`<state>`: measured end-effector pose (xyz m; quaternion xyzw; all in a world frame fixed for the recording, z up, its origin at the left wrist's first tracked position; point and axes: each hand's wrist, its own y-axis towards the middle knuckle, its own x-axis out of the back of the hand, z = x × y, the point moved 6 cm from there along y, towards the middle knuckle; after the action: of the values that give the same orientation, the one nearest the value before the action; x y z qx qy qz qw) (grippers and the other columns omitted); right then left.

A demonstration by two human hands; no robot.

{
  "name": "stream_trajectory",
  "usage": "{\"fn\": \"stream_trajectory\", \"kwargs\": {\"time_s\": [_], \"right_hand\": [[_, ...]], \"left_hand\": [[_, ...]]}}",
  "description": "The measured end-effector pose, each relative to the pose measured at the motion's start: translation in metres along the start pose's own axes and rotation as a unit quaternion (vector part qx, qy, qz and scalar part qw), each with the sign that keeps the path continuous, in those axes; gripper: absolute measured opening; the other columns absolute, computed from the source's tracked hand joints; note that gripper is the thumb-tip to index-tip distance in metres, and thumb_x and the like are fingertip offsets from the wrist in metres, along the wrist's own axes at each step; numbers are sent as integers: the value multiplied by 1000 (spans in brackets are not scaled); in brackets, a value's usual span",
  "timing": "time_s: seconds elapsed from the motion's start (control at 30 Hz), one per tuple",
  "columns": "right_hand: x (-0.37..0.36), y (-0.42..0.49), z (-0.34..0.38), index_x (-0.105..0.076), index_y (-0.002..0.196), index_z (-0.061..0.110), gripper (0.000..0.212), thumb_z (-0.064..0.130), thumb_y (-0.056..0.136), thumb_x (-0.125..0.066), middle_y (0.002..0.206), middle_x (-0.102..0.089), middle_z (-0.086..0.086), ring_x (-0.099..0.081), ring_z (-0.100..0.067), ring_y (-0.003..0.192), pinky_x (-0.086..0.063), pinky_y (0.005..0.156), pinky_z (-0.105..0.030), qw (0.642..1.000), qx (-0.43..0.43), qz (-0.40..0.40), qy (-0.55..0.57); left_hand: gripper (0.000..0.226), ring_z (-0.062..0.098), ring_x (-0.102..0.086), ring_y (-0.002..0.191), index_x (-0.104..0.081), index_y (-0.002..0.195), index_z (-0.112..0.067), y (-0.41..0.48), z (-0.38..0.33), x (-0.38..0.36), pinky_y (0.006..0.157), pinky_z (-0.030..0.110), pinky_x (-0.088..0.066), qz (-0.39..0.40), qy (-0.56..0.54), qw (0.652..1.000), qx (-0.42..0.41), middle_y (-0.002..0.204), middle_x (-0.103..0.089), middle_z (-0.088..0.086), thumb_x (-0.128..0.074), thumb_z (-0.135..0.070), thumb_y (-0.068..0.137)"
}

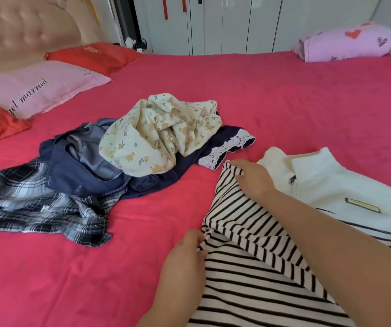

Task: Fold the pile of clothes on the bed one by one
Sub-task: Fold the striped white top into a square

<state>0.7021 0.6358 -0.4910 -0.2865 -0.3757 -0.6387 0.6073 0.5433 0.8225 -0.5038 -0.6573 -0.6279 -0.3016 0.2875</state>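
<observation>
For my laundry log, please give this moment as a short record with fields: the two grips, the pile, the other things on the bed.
left grip: pinches the striped top's near edge
right grip: holds the striped top's far corner
pile: floral garment on navy lace-trimmed garment, denim piece, plaid shirt; all unfolded
beside: white zip sweater, right of the striped top
far right: lilac heart-print bundle
bed: red sheet
</observation>
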Motion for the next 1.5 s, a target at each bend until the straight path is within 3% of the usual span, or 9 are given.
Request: {"fn": "stream_trajectory", "kwargs": {"time_s": [0.13, 0.23, 0.37, 0.6, 0.83, 1.07, 1.2, 1.33, 1.5], "right_hand": [[19, 5, -1, -54, 130, 22, 49, -2, 88, -45, 133, -56, 0, -50, -20, 122, -34, 100, -26, 992, -44, -104, 47], [-2, 1, -2, -45, 137, 20, 45, 11, 93, -48, 139, -51, -2, -46, -23, 126, -31, 103, -27, 998, -52, -23, 25], [-9, -4, -3, -41, 140, 19, 45, 27, 96, -47, 139, -50, -3, -46, -24, 125, -33, 102, -28, 997, -57, 4, 42], [0, -5, -6, -51, 129, 11, 36, 23, 95, -50, 129, -57, -8, -50, -24, 119, -34, 95, -27, 997, -74, -2, 22], [-5, 7, 9, -58, 117, 12, 25, 19, 93, -53, 111, -62, -9, -56, -26, 104, -37, 82, -29, 996, -65, -41, 43], [-16, 3, 3, -49, 131, 14, 40, 34, 97, -43, 128, -57, -5, -51, -23, 117, -36, 92, -28, 997, -58, 50, 26], [-20, 15, 24, -50, 132, 25, 49, 4, 88, -44, 138, -50, 4, -45, -17, 127, -35, 105, -29, 997, -6, 56, 47], [-26, 27, 39, -61, 123, 14, 58, -15, 82, -31, 137, -53, -2, -43, -18, 129, -28, 108, -22, 987, -5, 59, 148], [-34, 20, 34, -27, 147, 24, 56, 2, 96, -36, 158, -13, -6, -13, -17, 145, -11, 116, -27, 991, 28, 127, 36]], "left_hand": [[22, 10, -53, 97, -41, 117, -35, -15, 20, 8, 77, 22, -40, 19, 116, 993, 15, 109, -48, -13, -37, -28, 97], [25, 11, -55, 101, -42, 119, -41, -16, 17, 6, 83, 26, -43, 37, 175, 984, -2, 113, -48, -15, -37, -37, 96], [25, 2, -50, 86, -55, 107, -35, 7, -1, 22, 74, 21, -39, -55, 81, 995, -35, 94, -46, -22, -51, -49, 86], [11, 12, -52, 78, -54, 97, -21, 60, -15, 9, 66, 29, -43, -36, 37, 998, 23, 80, -54, -11, -54, -22, 86], [21, 9, -53, 68, -53, 74, -19, 69, 20, 36, 58, 27, -42, -132, -31, 990, 48, 70, -59, -9, -48, 1, 78], [49, 14, -53, 106, -60, 116, -19, 56, 14, 31, 86, 21, -39, -106, 41, 992, -55, 112, -61, -4, -46, 8, 78], [56, 15, -52, 116, -59, 125, -19, 45, -27, 28, 101, 36, -39, -59, 91, 971, -213, 123, -60, -5, -41, -6, 74], [52, 7, -11, 143, -25, 145, -38, 35, -7, -17, 114, 27, -14, 103, 243, 952, -156, 155, -18, -11, -19, -44, 94], [50, 12, 4, 145, -9, 147, -41, 34, 8, -21, 116, 29, -3, 102, 293, 945, -101, 159, 1, -3, -19, -43, 98]]}}
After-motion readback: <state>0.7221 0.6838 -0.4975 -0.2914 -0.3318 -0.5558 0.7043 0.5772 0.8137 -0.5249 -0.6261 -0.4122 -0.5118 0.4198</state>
